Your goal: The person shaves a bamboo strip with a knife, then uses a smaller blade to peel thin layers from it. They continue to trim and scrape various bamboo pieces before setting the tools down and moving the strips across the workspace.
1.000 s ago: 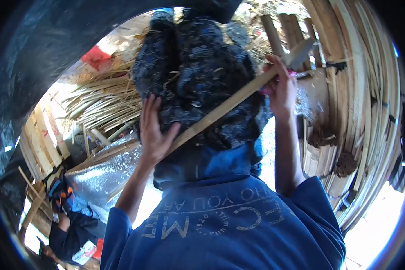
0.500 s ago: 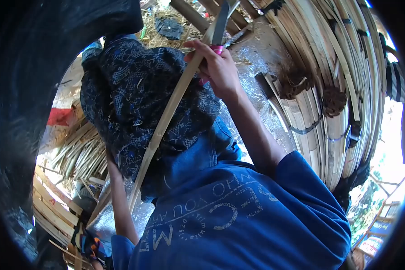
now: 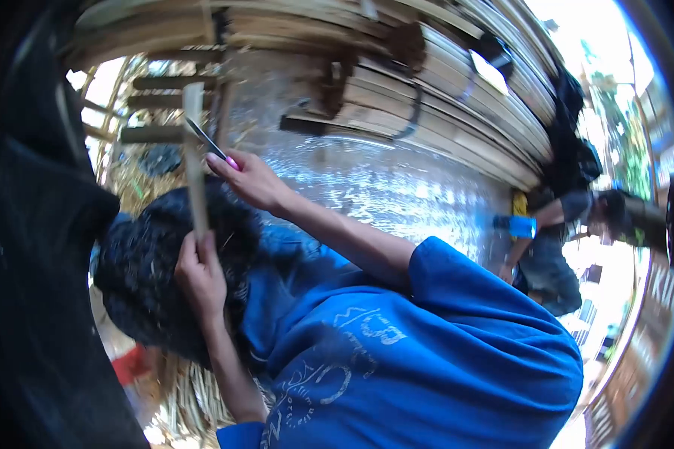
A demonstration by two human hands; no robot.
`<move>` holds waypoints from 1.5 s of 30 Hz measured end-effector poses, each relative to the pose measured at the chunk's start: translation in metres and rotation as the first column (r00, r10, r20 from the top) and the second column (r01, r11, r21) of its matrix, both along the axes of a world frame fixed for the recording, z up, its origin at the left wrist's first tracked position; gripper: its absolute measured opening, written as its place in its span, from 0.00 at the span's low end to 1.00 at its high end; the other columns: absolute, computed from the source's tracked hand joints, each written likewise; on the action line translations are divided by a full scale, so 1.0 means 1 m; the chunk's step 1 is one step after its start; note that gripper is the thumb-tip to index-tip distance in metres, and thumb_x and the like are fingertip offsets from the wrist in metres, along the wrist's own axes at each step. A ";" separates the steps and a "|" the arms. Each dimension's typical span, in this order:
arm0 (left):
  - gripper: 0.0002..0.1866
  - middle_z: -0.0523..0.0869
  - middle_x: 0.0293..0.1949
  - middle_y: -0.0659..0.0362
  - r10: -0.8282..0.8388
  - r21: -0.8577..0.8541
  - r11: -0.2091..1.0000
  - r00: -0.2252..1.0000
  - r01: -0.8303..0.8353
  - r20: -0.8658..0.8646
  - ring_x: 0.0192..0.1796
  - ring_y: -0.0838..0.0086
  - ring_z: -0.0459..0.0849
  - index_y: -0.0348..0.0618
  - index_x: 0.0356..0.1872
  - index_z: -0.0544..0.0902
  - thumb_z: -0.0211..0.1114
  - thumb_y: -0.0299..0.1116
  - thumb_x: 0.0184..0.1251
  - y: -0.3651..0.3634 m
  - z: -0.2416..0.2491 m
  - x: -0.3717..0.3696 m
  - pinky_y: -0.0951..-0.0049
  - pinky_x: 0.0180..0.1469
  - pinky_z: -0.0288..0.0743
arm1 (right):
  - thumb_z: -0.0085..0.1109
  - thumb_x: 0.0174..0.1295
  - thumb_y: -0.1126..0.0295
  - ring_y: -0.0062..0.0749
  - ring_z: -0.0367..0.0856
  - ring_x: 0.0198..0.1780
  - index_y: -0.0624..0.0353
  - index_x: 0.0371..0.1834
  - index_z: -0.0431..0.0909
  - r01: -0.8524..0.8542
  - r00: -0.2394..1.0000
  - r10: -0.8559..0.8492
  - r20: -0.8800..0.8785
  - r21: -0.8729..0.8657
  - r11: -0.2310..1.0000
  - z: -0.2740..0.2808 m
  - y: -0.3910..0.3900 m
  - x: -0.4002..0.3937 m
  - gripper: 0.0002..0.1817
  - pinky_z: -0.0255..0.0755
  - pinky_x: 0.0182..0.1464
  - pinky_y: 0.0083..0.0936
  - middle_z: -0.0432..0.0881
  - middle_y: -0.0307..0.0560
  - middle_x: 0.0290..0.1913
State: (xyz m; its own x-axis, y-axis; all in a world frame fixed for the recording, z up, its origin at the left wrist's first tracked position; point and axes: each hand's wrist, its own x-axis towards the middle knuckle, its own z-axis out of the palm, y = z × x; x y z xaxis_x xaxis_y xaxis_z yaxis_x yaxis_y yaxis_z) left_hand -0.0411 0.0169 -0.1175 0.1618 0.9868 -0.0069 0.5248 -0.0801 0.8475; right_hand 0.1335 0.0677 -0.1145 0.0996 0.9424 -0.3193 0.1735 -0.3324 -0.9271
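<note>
In my left hand is a narrow, pale bamboo strip, gripped near its lower visible end. It points up and away from my lap. My right hand is closed on a knife with a pink handle. The dark blade lies across the strip, seemingly touching it, though motion blur hides the exact contact. A dark patterned cloth covers my lap beneath both hands.
Large bundles of bamboo slats lie beyond the shiny floor sheet. Thin sticks are piled at lower left. At the right, another person bends near a blue object. Wooden bars stand at upper left.
My view has swung round. My left hand, hidden low at the side before, has come up over my lap with the strip. The right hand still holds the knife.
</note>
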 end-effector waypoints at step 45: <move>0.24 0.71 0.12 0.56 0.091 -0.130 0.989 0.975 -0.065 0.202 0.12 0.70 0.75 0.34 0.26 0.71 0.42 0.44 0.75 0.033 -0.042 0.037 0.69 0.14 0.66 | 0.52 0.64 0.54 0.47 0.73 0.15 0.55 0.24 0.69 -0.696 0.650 0.493 0.578 0.192 0.692 -0.058 0.005 0.042 0.18 0.67 0.21 0.40 0.70 0.49 0.12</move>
State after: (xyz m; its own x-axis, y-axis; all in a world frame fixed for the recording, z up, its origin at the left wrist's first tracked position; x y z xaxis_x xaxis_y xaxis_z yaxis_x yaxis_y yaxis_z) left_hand -0.0038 0.0494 -0.1595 0.0948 0.9902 -0.1021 0.3373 0.0646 0.9392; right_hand 0.1753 0.0729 -0.1730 -0.4936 0.8696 -0.0143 0.6270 0.3444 -0.6988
